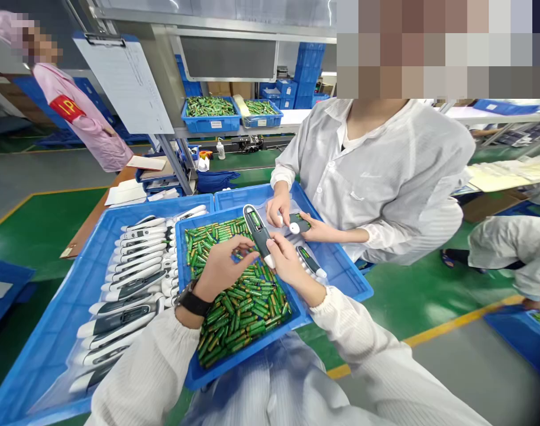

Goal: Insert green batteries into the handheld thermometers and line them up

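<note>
My right hand [287, 260] grips the lower end of a white and dark grey handheld device [258, 234], held tilted. Its battery compartment is uncovered, with green batteries showing inside. Beside the device, my left hand [225, 266] is bent with thumb and fingers apart; I see nothing held in it. Below both hands is a blue tray [192, 378] full of loose green and gold batteries [247, 307]. Another similar device [311, 260] lies in the blue bin to the right, its compartment also uncovered.
On the left, a large blue bin [43, 349] holds several similar devices [132, 284] in a row. Across from me, a person in white [367, 177] handles another device [298, 223]. Battery-filled blue bins [212, 123] stand on a shelf behind; a clipboard [123, 83] hangs at left.
</note>
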`<state>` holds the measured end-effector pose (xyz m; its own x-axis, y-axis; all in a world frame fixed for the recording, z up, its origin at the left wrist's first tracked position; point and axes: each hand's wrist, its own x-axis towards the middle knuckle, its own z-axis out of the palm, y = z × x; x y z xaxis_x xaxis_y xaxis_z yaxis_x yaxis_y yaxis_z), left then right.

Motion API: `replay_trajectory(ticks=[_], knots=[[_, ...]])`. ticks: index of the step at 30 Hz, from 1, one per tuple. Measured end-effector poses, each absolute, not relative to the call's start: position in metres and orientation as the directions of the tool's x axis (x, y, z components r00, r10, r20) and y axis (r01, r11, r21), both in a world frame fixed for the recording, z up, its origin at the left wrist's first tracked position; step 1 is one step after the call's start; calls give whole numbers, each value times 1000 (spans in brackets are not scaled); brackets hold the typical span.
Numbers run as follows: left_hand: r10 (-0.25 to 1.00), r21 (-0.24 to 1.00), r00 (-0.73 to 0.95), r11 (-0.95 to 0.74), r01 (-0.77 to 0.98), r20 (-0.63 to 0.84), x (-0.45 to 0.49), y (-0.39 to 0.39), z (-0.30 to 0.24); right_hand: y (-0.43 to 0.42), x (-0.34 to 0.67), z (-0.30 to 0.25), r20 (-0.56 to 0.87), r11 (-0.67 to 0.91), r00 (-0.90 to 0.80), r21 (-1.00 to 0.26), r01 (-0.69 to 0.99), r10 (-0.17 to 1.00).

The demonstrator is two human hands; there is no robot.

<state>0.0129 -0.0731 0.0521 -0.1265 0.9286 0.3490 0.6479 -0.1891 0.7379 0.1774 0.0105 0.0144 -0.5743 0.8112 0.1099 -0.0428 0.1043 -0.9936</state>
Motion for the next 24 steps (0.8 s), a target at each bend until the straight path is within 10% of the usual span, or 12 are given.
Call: replay_trajectory(ticks=[8,24], knots=[[745,799,-450,-182,573,492,6,-72,50,11,177,14,220,294,-613,-955,22,759],[704,656,-422,-82,751,571,9,-76,57,1,183,19,251,427,-680,-899,101,689]])
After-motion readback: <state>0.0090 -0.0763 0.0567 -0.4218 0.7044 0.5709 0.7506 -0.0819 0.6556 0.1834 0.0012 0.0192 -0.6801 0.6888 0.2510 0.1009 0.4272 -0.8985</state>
